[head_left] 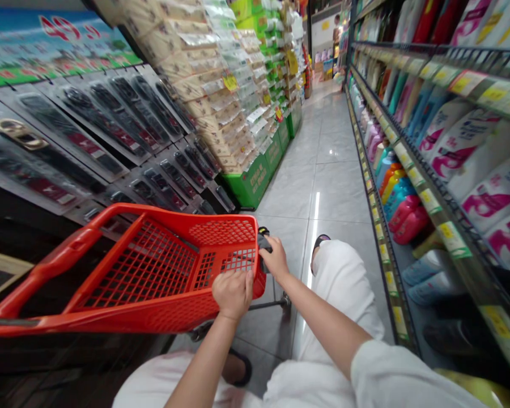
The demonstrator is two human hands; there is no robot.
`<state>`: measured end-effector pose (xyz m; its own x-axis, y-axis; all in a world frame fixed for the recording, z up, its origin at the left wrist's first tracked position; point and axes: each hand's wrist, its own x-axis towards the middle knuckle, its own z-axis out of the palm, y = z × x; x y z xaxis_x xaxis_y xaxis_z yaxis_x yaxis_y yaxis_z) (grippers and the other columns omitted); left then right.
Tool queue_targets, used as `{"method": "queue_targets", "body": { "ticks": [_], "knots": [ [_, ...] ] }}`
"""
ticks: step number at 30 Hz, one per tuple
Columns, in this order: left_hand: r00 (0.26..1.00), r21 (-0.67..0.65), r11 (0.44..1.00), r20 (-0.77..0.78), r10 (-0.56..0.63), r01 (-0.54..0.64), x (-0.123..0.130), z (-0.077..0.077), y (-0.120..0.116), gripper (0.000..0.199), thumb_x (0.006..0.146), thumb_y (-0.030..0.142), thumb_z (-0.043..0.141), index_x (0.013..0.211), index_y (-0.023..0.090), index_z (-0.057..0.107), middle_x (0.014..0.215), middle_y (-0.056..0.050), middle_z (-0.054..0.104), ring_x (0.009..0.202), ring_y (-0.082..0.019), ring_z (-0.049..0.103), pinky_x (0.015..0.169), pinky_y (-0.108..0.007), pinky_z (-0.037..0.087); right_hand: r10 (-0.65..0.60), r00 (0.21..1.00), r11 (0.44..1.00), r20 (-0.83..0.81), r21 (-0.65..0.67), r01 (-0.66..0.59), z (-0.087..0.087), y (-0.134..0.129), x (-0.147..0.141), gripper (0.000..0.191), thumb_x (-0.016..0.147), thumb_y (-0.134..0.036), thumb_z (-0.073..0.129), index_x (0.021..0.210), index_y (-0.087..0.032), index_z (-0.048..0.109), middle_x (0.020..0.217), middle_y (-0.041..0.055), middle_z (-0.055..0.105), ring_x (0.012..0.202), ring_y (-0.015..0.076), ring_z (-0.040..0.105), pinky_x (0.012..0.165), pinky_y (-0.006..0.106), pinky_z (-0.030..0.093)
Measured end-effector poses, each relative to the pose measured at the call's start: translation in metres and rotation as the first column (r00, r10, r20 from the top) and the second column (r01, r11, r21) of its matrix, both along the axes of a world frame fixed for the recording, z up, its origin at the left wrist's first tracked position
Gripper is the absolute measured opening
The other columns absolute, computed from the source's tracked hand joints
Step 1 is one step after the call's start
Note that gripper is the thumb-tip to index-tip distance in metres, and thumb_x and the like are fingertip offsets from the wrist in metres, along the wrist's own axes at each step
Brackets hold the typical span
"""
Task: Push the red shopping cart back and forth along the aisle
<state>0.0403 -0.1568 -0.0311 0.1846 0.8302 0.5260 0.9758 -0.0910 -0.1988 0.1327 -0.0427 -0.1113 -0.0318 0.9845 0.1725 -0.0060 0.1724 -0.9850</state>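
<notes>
A red plastic shopping cart [153,309] with a mesh basket stands at the left and centre; no goods show inside it. My left hand [233,292] is closed over the basket's near rim, close to its right corner. At the basket's right end, my right hand [275,258] grips a dark grey part at the corner, its fingers wrapped round it. Both forearms reach up from the bottom of the view. Part of the cart's wheeled frame shows below my right hand.
Hanging packaged belts [110,107] line the left side, with stacked packs [212,85] on green boxes [255,184] beyond. Shelves of bottles [463,130] run along the right. A tiled aisle [334,187] leads ahead, and a person [336,37] stands far off.
</notes>
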Motion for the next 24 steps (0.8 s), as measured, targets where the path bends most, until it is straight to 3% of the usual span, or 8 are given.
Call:
{"method": "queue_targets", "body": {
  "ticks": [4,6,9,12,15,17,20,24],
  "knots": [
    [1.000,0.011,1.000,0.003,-0.001,0.001,0.000,-0.001,0.004,0.041,0.094,0.027,0.043,0.057,0.020,0.058,0.054,-0.002,0.063,0.055,-0.017,0.055,0.060,-0.034,0.029,-0.006,0.995,0.999,-0.095,0.048,0.011,-0.027,-0.070,0.002,0.037,0.081,-0.033,0.059,0.116,-0.021,0.064,0.111,0.0071,0.060,0.107,0.0211,0.059,0.097,0.034,0.046],
    [1.000,0.012,1.000,0.004,0.000,0.000,0.000,-0.001,0.002,0.041,0.094,0.028,0.043,0.057,0.020,0.058,0.054,-0.003,0.063,0.055,-0.017,0.055,0.060,-0.034,0.029,-0.074,0.990,0.997,-0.120,-0.013,0.073,-0.039,-0.082,-0.003,0.037,0.082,-0.036,0.058,0.116,-0.021,0.063,0.116,0.0086,0.060,0.112,0.0219,0.057,0.099,0.035,0.044],
    [1.000,0.004,1.000,0.007,-0.005,0.005,-0.001,0.000,-0.002,0.042,0.095,0.028,0.042,0.057,0.021,0.058,0.054,-0.003,0.063,0.055,-0.018,0.055,0.060,-0.034,0.029,-0.134,0.979,0.969,-0.151,-0.226,0.098,-0.049,-0.061,-0.014,0.033,0.081,-0.033,0.053,0.108,-0.019,0.064,0.107,0.0080,0.066,0.102,0.0219,0.060,0.093,0.035,0.047],
    [1.000,-0.009,1.000,0.014,0.002,-0.001,-0.001,0.001,-0.004,0.042,0.095,0.028,0.041,0.056,0.021,0.058,0.053,-0.003,0.063,0.055,-0.018,0.054,0.060,-0.034,0.028,-0.090,0.980,0.928,-0.177,-0.372,0.018,-0.042,-0.009,-0.023,0.026,0.076,-0.031,0.052,0.094,-0.019,0.066,0.088,0.0031,0.069,0.085,0.0202,0.062,0.081,0.032,0.049],
    [1.000,-0.035,0.999,0.016,0.019,-0.019,0.000,0.001,-0.001,0.042,0.095,0.028,0.041,0.057,0.021,0.058,0.055,-0.003,0.064,0.057,-0.018,0.055,0.060,-0.035,0.028,-0.076,0.972,0.954,-0.224,-0.298,0.005,-0.027,0.044,-0.027,0.029,0.073,-0.032,0.055,0.097,-0.019,0.066,0.090,0.0014,0.070,0.087,0.0191,0.062,0.081,0.029,0.049],
    [0.999,-0.052,0.998,0.022,0.024,-0.022,0.000,0.001,0.001,0.042,0.095,0.028,0.041,0.058,0.021,0.059,0.056,-0.004,0.064,0.057,-0.018,0.055,0.060,-0.035,0.028,-0.047,0.976,0.977,-0.211,-0.213,0.001,-0.022,0.064,-0.028,0.030,0.072,-0.030,0.056,0.099,-0.021,0.066,0.096,0.0010,0.071,0.093,0.0182,0.062,0.085,0.028,0.048],
    [0.999,-0.061,0.998,0.037,0.020,-0.018,0.000,0.000,0.000,0.041,0.095,0.028,0.041,0.060,0.021,0.061,0.057,-0.003,0.065,0.058,-0.018,0.055,0.061,-0.035,0.029,-0.020,0.994,0.971,-0.104,-0.238,-0.005,-0.037,0.063,-0.027,0.025,0.070,-0.027,0.053,0.089,-0.021,0.067,0.091,-0.0004,0.070,0.087,0.0167,0.061,0.081,0.027,0.048],
    [0.999,-0.074,0.997,0.048,0.011,-0.007,-0.001,0.001,-0.006,0.040,0.095,0.028,0.041,0.061,0.022,0.062,0.058,-0.003,0.066,0.058,-0.018,0.054,0.062,-0.035,0.028,0.001,0.999,0.941,-0.044,-0.338,-0.015,-0.078,0.027,-0.022,0.015,0.066,-0.025,0.050,0.070,-0.020,0.064,0.064,-0.0034,0.064,0.064,0.0147,0.059,0.067,0.025,0.048]
  ]
}}
